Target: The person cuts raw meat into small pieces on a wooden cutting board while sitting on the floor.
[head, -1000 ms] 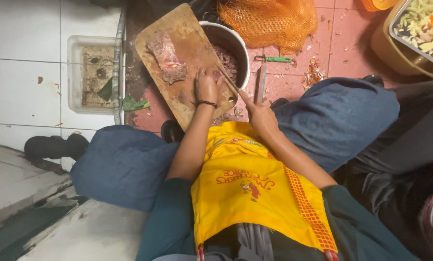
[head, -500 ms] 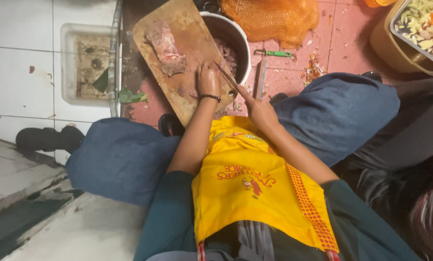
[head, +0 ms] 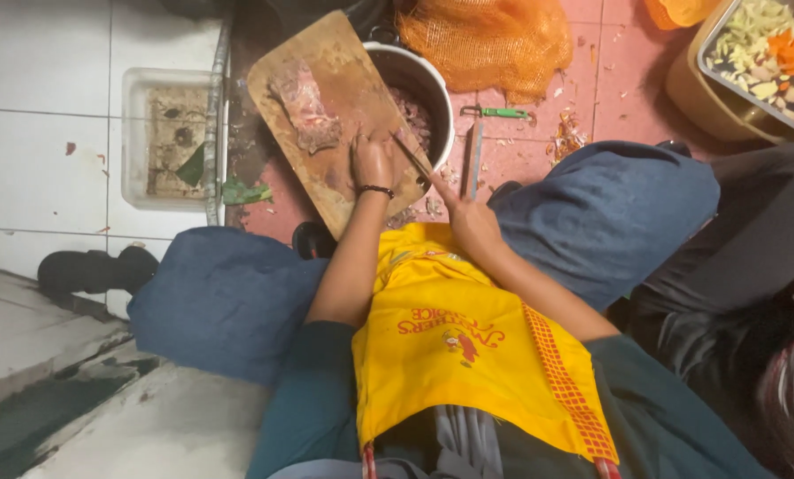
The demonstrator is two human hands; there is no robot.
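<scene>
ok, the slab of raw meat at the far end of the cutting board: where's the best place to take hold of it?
Probably the long edge of the meat slab, pinched from above on the open side toward the white tub. It lies flat along the tilted cutting board, apart from the left hand and the knife in the right hand, so that side is unobstructed.

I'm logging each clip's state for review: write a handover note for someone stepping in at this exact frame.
Left hand presses down on the wooden cutting board, at the cut pieces near its lower end.
Right hand grips a knife, blade angled toward the left hand.
A slab of raw meat lies uncut higher up the board.
Metal pot behind the board already holds chopped meat.
Done: part of the meat is cut and potted. Left: the slab on the board.
</scene>
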